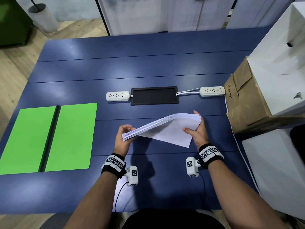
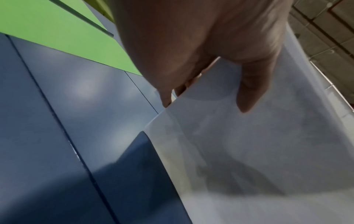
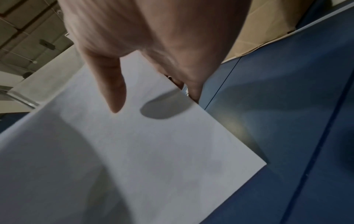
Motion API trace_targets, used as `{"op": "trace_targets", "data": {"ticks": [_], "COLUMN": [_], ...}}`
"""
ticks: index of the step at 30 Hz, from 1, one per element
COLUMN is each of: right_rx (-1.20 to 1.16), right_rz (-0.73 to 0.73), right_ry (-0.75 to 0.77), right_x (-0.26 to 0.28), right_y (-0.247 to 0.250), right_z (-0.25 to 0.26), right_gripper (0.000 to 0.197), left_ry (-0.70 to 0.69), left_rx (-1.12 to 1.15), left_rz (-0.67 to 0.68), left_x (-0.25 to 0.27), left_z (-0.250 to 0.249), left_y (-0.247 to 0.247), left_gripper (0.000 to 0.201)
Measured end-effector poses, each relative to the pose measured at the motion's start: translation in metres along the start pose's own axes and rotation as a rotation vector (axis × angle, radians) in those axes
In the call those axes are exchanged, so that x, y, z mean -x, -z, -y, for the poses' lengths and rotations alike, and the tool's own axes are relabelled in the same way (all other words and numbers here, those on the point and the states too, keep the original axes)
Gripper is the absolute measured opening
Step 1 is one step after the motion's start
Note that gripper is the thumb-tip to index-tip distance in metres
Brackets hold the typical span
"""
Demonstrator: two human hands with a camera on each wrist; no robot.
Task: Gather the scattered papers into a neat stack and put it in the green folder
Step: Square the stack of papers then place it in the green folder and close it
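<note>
A thick stack of white papers [image 1: 166, 128] is held on edge above the blue table [image 1: 132, 66], sagging between my two hands. My left hand [image 1: 126, 135] grips its left end, thumb on the near face and fingers behind. My right hand [image 1: 197, 128] holds the right end the same way. In the left wrist view the thumb of my left hand [image 2: 249, 91] lies on the paper stack [image 2: 258, 151]. In the right wrist view the thumb of my right hand [image 3: 113, 84] presses the paper stack [image 3: 134, 151]. The green folder [image 1: 49, 138] lies open and flat at the left.
Two white power strips [image 1: 118, 96] [image 1: 212, 91] flank a black cable tray [image 1: 154, 95] at the table's middle. A brown cardboard box [image 1: 245, 100] and white boxes [image 1: 280, 63] crowd the right edge. Wrist camera cables hang near the front edge.
</note>
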State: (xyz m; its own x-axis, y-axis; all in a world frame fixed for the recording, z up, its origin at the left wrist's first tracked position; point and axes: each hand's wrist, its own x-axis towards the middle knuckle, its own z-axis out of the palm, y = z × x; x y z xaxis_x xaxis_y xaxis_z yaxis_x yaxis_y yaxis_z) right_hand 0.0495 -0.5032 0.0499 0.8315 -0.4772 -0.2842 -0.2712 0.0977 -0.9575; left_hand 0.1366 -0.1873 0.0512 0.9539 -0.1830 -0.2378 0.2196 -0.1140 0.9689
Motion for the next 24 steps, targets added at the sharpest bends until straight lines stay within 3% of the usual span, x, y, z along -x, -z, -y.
{"op": "trace_targets", "data": {"ticks": [4, 7, 12, 17, 21, 24], "right_rx": [-0.02, -0.056, -0.051, -0.052, -0.037, -0.063], "right_rz": [-0.064, -0.084, -0.025, 0.027, 0.039, -0.013], "right_ry": [-0.017, 0.031, 0.049, 0.043, 0.029, -0.026], "right_x": [0.001, 0.002, 0.005, 0.003, 0.002, 0.0], "right_y": [-0.003, -0.008, -0.005, 0.0, -0.003, -0.001], "right_z": [-0.005, -0.003, -0.002, -0.005, 0.004, 0.004], "right_gripper": [0.036, 0.022, 0.035, 0.07, 0.049, 0.035], "left_ry": [-0.012, -0.006, 0.044, 0.052, 0.032, -0.009], "left_rx": [-0.009, 0.023, 0.068, 0.083, 0.158, 0.217], "left_rz": [-0.051, -0.091, -0.09, -0.1, -0.086, -0.139], "left_x": [-0.001, 0.0, 0.011, 0.016, 0.019, 0.022], "left_z": [-0.008, -0.01, -0.011, -0.01, -0.014, -0.018], "left_y": [-0.006, -0.002, 0.002, -0.003, -0.009, -0.017], "left_gripper": [0.026, 0.019, 0.031, 0.049, 0.056, 0.036]}}
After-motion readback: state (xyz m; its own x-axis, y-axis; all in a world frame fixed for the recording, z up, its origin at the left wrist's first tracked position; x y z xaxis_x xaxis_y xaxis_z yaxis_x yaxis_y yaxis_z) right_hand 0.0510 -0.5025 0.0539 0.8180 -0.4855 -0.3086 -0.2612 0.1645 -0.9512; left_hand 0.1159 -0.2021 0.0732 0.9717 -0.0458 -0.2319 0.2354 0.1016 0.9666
